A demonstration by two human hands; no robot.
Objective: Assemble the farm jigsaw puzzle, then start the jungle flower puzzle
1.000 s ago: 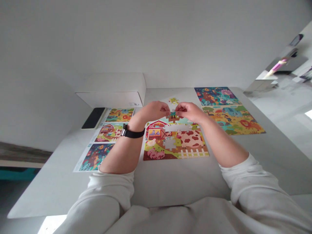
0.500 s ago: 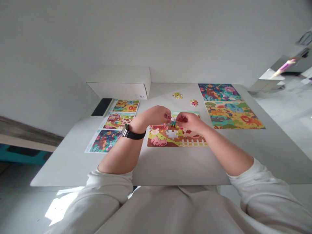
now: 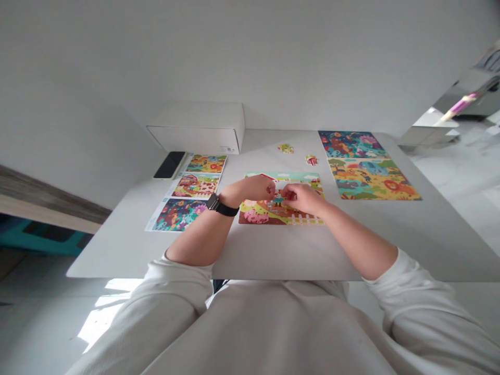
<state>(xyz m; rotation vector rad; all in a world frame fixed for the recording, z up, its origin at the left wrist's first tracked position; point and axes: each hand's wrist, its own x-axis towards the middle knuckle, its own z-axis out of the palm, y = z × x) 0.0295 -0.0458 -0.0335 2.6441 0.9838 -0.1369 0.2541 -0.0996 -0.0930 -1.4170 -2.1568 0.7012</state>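
A farm jigsaw puzzle [image 3: 255, 216] lies on the table in front of me, with a pink pig and a white fence along its near side. Over its middle, both my hands meet at a small puzzle piece [image 3: 278, 198] with a teal-clad figure on it. The fingers of my left hand [image 3: 255, 188] are pinched at its left side. My right hand [image 3: 303, 198] pinches the right side, thumb and forefinger together. Fingers partly hide the piece and the pale gap beneath, so I cannot tell whether it sits flat.
Two loose bits of puzzle, one yellow-green [image 3: 286, 148] and one red [image 3: 311, 160], lie beyond the board. Animal puzzles [image 3: 375, 179] lie at right. Picture sheets [image 3: 179, 214], a phone [image 3: 169, 165] and a white box [image 3: 195, 139] are at left, with a wall behind.
Both hands have come down and nearer to me over the puzzle, bringing the piece over the pale gap, which is now mostly covered. The whole view has shifted slightly.
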